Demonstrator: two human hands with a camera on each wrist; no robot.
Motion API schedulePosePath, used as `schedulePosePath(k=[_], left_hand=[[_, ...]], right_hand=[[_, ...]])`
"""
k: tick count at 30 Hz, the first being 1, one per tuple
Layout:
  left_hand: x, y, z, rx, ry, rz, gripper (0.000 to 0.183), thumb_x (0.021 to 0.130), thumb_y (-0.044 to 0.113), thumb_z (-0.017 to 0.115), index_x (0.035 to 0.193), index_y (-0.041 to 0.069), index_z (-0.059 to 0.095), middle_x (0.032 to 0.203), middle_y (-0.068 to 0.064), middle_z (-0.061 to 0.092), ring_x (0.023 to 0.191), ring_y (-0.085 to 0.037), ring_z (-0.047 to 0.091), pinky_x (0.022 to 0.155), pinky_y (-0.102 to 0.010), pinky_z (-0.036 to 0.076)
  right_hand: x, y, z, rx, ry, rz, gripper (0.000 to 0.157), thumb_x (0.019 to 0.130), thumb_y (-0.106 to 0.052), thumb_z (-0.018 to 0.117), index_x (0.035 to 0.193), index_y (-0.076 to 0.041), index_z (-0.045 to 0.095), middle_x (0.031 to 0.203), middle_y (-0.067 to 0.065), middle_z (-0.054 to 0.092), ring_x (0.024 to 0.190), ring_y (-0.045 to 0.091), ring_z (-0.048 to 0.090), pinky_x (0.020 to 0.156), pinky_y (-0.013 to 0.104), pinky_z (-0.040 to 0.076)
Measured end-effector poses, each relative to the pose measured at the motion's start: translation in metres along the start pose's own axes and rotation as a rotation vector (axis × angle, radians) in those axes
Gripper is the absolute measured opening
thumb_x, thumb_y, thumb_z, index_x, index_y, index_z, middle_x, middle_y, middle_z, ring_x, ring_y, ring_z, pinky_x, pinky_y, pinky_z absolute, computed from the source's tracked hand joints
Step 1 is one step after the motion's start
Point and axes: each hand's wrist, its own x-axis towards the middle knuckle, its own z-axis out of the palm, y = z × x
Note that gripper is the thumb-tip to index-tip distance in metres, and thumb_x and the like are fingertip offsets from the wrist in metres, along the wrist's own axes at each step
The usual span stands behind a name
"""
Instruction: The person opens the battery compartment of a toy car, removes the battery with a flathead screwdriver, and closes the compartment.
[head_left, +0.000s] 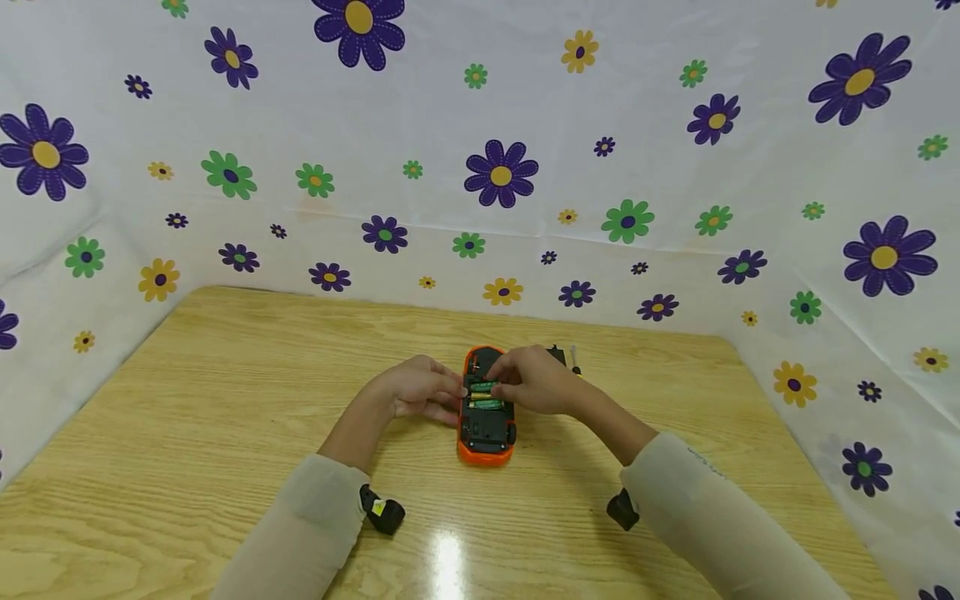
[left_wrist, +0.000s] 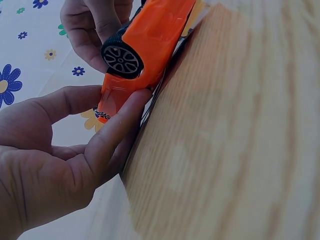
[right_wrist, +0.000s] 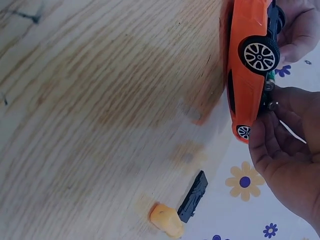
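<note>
Nearest: pale sleeves (head_left: 300,525), a small black camera at each wrist. Table (head_left: 225,508) wood-grained.

Mid-table: orange car (head_left: 486,452), upside down, black underside up. Long axis runs near to far, only slightly off straight; wheels to the sides. Which end is the nose, cannot tell. Batteries (head_left: 487,405) lie crosswise in its open bay, green with a gold-coloured one between.

Left hand (head_left: 420,387) grips the car along its left side, thumb and fingers bent round the body. Right hand (head_left: 542,381) reaches over from the right, bent fingertips at the batteries; whether it pinches one, cannot tell.

Handling, my judgement: car light, shell stiff and glossy, likely to slide or rock on its roof; best held by both flanks, clear of the wheels. Batteries smooth, hard, prone to roll; take by the ends.

Beyond the right hand: black piece (head_left: 557,355), screwdriver (head_left: 577,371). Farthest: flowered cloth (head_left: 420,108).
</note>
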Motion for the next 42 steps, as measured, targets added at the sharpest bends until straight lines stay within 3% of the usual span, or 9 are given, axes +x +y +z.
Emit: schedulePosePath(k=[6, 11, 25, 34, 42], left_hand=[[0.001, 0.001, 0.001, -0.002, 0.007, -0.001, 0.045, 0.099, -0.001, 0.059, 0.14, -0.015, 0.049, 0.118, -0.025, 0.067, 0.104, -0.029, 0.07, 0.088, -0.047, 0.062], [0.001, 0.002, 0.0, -0.001, 0.008, 0.001, 0.045, 0.099, -0.001, 0.059, 0.14, -0.016, 0.048, 0.12, -0.026, 0.066, 0.106, -0.031, 0.069, 0.088, -0.047, 0.062], [-0.001, -0.001, -0.001, 0.012, -0.002, 0.016, 0.049, 0.1, -0.002, 0.057, 0.143, -0.018, 0.043, 0.129, -0.03, 0.063, 0.114, -0.035, 0.067, 0.09, -0.047, 0.061], [0.0, 0.0, -0.001, 0.011, -0.01, 0.019, 0.051, 0.1, -0.001, 0.058, 0.145, -0.018, 0.041, 0.131, -0.03, 0.062, 0.116, -0.036, 0.066, 0.091, -0.048, 0.061], [-0.001, 0.0, 0.001, 0.018, -0.014, 0.018, 0.049, 0.1, -0.001, 0.058, 0.144, -0.017, 0.043, 0.129, -0.029, 0.063, 0.116, -0.036, 0.066, 0.09, -0.048, 0.061]], right_hand=[[-0.003, -0.001, -0.002, -0.014, 0.022, 0.01, 0.015, 0.098, -0.012, 0.07, 0.111, -0.004, 0.076, 0.092, -0.002, 0.073, 0.077, 0.008, 0.063, 0.066, 0.027, 0.055], [-0.007, 0.001, -0.004, -0.004, 0.064, 0.028, 0.015, 0.099, -0.011, 0.069, 0.112, -0.006, 0.075, 0.095, -0.001, 0.073, 0.082, 0.009, 0.065, 0.071, 0.029, 0.057], [-0.029, 0.026, -0.011, -0.004, 0.18, -0.004, 0.014, 0.1, -0.011, 0.068, 0.111, -0.005, 0.075, 0.097, 0.001, 0.073, 0.086, 0.014, 0.068, 0.08, 0.036, 0.061], [-0.042, 0.044, -0.016, 0.01, 0.205, 0.064, 0.015, 0.1, -0.01, 0.068, 0.112, -0.003, 0.075, 0.1, 0.005, 0.074, 0.088, 0.017, 0.071, 0.08, 0.037, 0.062], [-0.047, 0.055, -0.018, -0.046, 0.224, 0.118, 0.015, 0.1, -0.007, 0.065, 0.11, 0.001, 0.074, 0.102, 0.01, 0.074, 0.093, 0.024, 0.071, 0.083, 0.043, 0.062]])
